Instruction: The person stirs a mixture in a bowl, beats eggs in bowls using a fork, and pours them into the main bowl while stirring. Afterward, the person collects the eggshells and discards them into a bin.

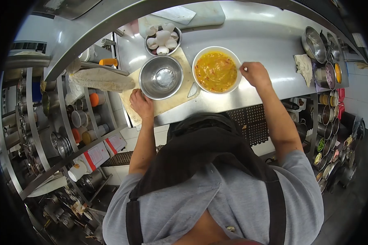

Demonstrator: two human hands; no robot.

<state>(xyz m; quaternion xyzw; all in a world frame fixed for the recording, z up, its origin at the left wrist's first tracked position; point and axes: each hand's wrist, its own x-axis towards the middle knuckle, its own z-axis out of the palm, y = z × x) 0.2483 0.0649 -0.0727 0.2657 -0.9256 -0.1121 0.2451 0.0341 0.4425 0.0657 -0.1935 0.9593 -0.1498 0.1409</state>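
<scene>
A white bowl (196,55) stands on the steel counter with a yellow beaten-egg mixture (216,72) in it, flecked with red bits and swirled on top. At its right rim is my right hand (255,74), fingers pinched together; a small pale tip shows at them, but I cannot make out what it is. My left hand (142,105) rests on the cutting board (173,107), fingers lying down near the lower left of a steel bowl (161,77). That bowl has a bare shiny inside. Behind it, a smaller metal bowl (180,40) is heaped with white eggshells (162,38).
A pale wedge-shaped piece (192,90) lies on the board. At the back is a white cutting board (204,16). A folded cloth (303,67) and metal bowls (313,44) sit at the right end. Shelves with containers (79,118) stand left; an overhead shelf edge crosses above.
</scene>
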